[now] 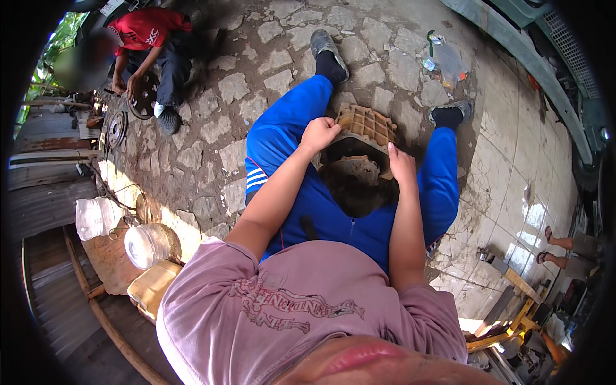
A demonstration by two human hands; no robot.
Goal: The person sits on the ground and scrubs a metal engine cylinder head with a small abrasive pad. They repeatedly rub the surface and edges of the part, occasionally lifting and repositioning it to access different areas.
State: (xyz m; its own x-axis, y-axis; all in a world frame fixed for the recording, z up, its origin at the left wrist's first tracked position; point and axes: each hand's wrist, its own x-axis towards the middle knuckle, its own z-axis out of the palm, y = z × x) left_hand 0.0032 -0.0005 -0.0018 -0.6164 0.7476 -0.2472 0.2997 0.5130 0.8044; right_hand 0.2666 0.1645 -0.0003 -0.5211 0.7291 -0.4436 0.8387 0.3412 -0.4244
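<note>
Between my knees stands a brown, ribbed metal casing (367, 122), like a gearbox housing, with a wide dark opening facing me. My left hand (321, 134) is closed on its upper left rim. Lower down on the opposite side, my right hand (402, 163) grips the edge with the thumb on top. Inside the opening shows a rough, curved brown part (360, 168). Deep shadow hides the lower part of the casing, and the fingertips behind the rim are out of sight.
On the left, another person in a red shirt (149, 27) handles a round metal disc (144, 96); a second disc (117, 129) lies nearby. Clear plastic containers (146, 246) and a yellowish jerrycan (154, 287) stand lower left. Litter (443, 61) lies beyond my foot. A vehicle edge (545, 58) juts in upper right.
</note>
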